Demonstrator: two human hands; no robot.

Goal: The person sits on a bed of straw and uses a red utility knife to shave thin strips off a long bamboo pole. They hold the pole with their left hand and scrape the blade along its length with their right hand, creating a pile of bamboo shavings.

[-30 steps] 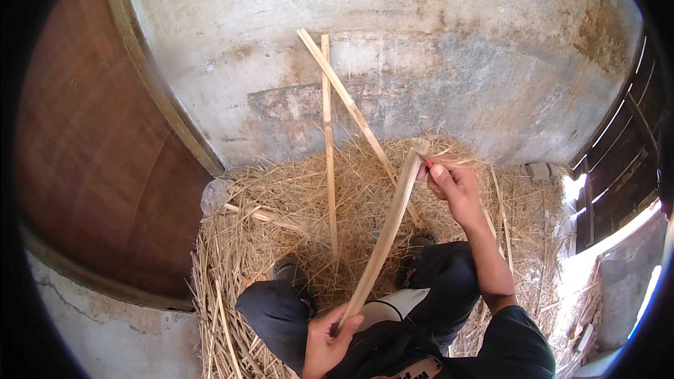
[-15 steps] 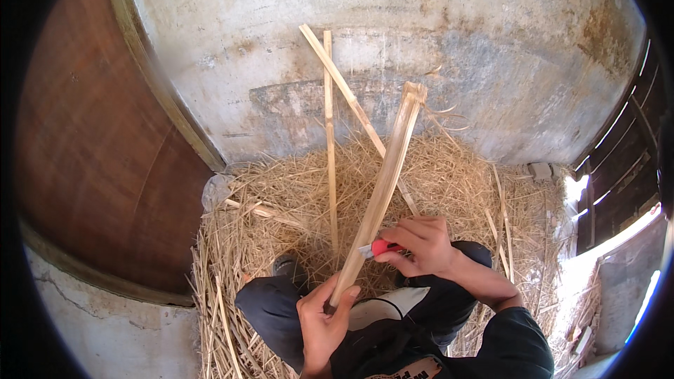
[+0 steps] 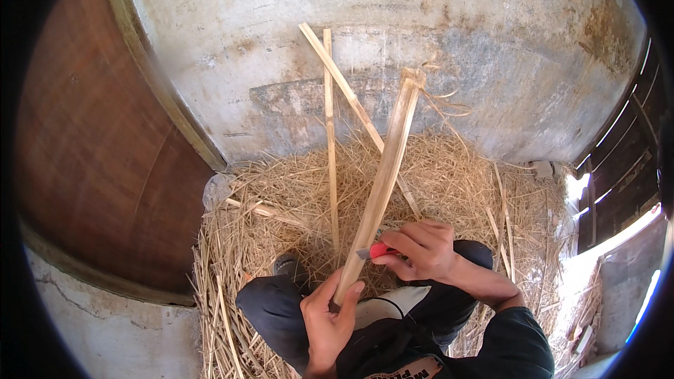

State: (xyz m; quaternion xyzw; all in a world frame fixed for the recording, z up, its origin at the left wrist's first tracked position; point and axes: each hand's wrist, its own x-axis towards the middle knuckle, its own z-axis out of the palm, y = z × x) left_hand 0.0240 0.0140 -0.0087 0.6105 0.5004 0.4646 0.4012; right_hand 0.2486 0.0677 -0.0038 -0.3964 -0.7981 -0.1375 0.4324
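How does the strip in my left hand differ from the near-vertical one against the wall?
The held strip looks wider than the leaning strip. The held strip slants; the leaning strip looks nearly vertical. The red knife touches the held strip, not the leaning strip. Both are long and pale.

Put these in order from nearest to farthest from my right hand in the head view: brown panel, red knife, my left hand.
1. Red knife: gripped in your right hand.
2. Left hand: lower left, holding the wood strip.
3. Brown panel: far left.
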